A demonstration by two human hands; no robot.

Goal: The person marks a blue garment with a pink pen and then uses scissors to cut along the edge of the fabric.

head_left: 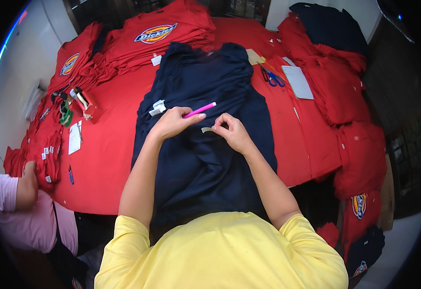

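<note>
Garment (205, 156), navy: one, centre of frame. Left hand (175, 122): fingers gripping one pink pen (200, 110). Right hand (233, 133): thumb and finger pinching one pale strip (206, 129). Scissors (274, 79), blue-handled: one pair, upper right.

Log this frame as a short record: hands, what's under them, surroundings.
left hand: holds a pink marker
right hand: pinches a small pale strip
under hands: navy garment, wrinkled, on a red tabletop
near left hand: white tags on the navy garment
right of garment: blue-handled scissors; white card
left of garment: white paper slip
stacks: red garments, far edge and right side
co-worker: at left, pale pink top
</note>
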